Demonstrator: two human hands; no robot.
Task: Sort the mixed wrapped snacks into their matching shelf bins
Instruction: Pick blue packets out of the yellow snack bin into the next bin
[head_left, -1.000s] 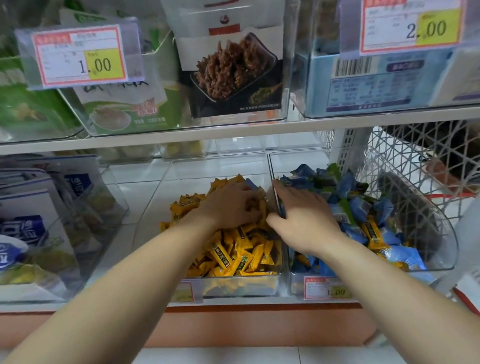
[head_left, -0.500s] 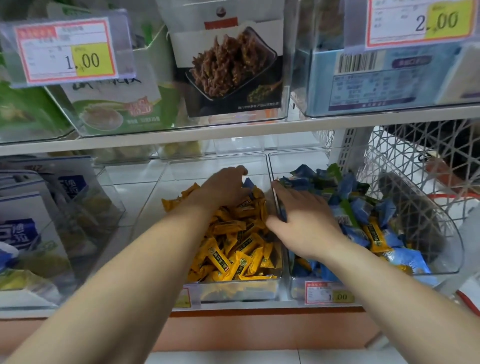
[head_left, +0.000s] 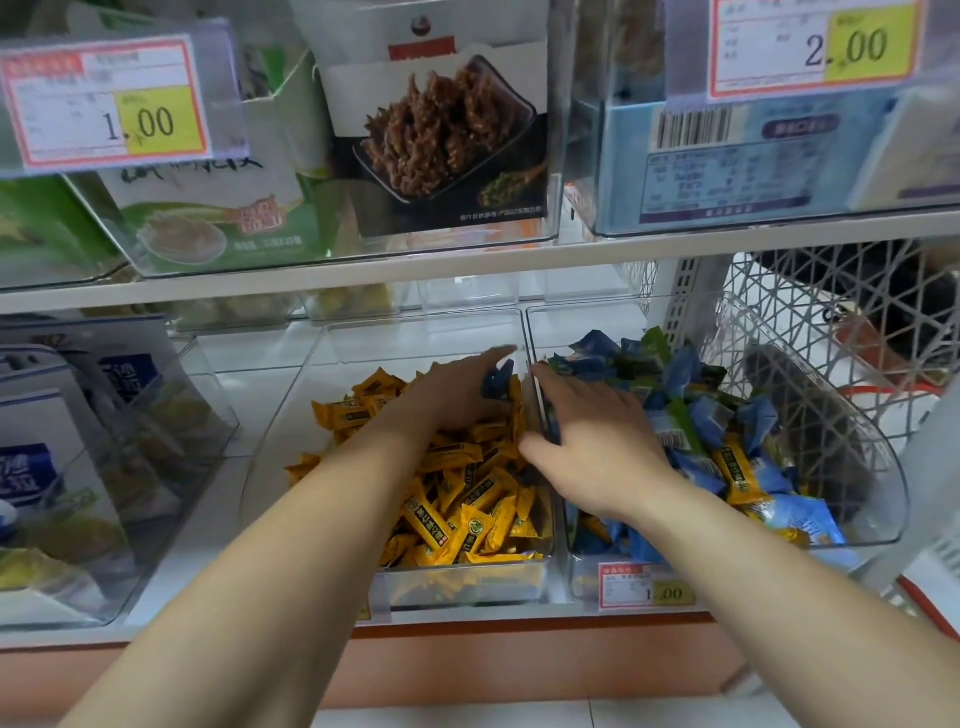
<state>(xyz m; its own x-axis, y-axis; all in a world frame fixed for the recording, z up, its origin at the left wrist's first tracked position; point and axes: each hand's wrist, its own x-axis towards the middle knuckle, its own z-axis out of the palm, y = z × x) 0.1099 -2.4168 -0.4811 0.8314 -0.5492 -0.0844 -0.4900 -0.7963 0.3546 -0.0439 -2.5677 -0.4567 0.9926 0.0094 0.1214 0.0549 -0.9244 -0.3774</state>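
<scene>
Two clear bins stand side by side on the lower shelf. The left bin (head_left: 457, 582) holds yellow wrapped snacks (head_left: 467, 514). The right bin (head_left: 883, 467) holds mostly blue wrapped snacks (head_left: 696, 415), with a few yellow ones (head_left: 735, 475) and green ones mixed in. My left hand (head_left: 457, 389) is over the back of the yellow pile and pinches a dark blue wrapped snack (head_left: 497, 378). My right hand (head_left: 587, 431) rests on the divider wall between the bins, fingers spread flat over the blue pile.
The upper shelf (head_left: 467, 265) hangs close above the bins, carrying clear bins of boxed snacks and price tags. A bin with blue-and-white packs (head_left: 78, 467) stands at the left. A white wire basket (head_left: 831, 322) sits behind the right bin.
My left hand has lifted from deep in the yellow pile toward the back of the bin and now holds a dark blue snack. My right hand has stayed on the divider.
</scene>
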